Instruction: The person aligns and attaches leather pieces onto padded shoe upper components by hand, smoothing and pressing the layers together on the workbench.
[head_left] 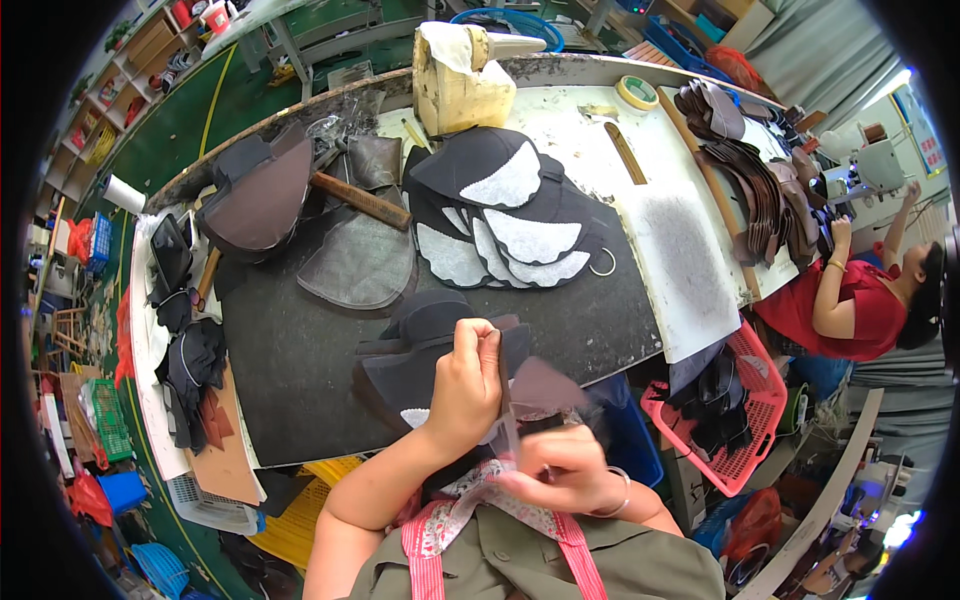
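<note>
My left hand (pixel 465 388) is closed, raised over the table's near edge, gripping a thin dark brown shoe-upper piece (pixel 506 390) seen nearly edge-on. Close beside it, lower down, my right hand (pixel 562 470) is smeared by motion with its fingers curled in; a pale blurred bit shows between the hands. Whatever the right fingers hold is not clear. Just beyond the left hand lies a stack of dark cut pieces (pixel 395 365). A blurred brown piece (pixel 545 388) sticks out to the right of my hands.
Black pieces with white backing (pixel 535 232) lie on the black mat (pixel 290 370). A wooden-handled hammer (pixel 362 200) rests near brown pieces (pixel 262 200). At the back stands a cream plastic container (pixel 450 95). A pink basket (pixel 735 470) is right; beyond it, a co-worker in red (pixel 850 310) sits.
</note>
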